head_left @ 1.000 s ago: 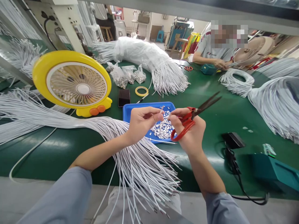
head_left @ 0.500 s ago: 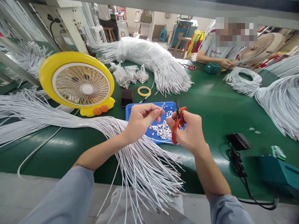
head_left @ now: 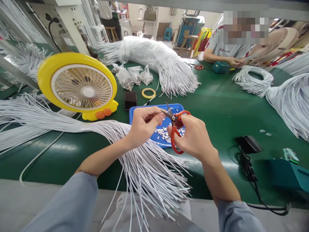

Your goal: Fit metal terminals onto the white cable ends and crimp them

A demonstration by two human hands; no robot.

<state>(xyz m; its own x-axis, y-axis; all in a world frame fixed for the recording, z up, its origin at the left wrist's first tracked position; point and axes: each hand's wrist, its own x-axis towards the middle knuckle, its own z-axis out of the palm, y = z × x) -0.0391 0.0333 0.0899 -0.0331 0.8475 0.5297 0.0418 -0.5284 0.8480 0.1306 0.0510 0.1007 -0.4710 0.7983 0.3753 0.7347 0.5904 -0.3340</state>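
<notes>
My left hand (head_left: 145, 124) is closed in a pinch on the tip of a thin white cable, held over the blue tray (head_left: 135, 113). My right hand (head_left: 193, 137) grips red-handled scissors (head_left: 175, 129), whose dark blades stand apart and point left at the cable tip by my left fingers. The tray holds several small silver metal pieces (head_left: 164, 133). A large bundle of white cables (head_left: 135, 154) fans out under my left forearm and hangs over the table's front edge.
A yellow desk fan (head_left: 79, 85) stands at the left. Behind the tray lie a dark phone (head_left: 130, 100), a tape roll (head_left: 148, 93) and bags of metal parts (head_left: 131, 77). A black adapter with its cord (head_left: 248, 145) and a teal box (head_left: 287, 170) sit at the right. Another person (head_left: 227, 48) works at the far side among more cable bundles (head_left: 154, 61).
My right hand has swung the scissors round from pointing up and right to pointing left at the cable tip, and the blades have parted. My left hand stays pinched over the tray.
</notes>
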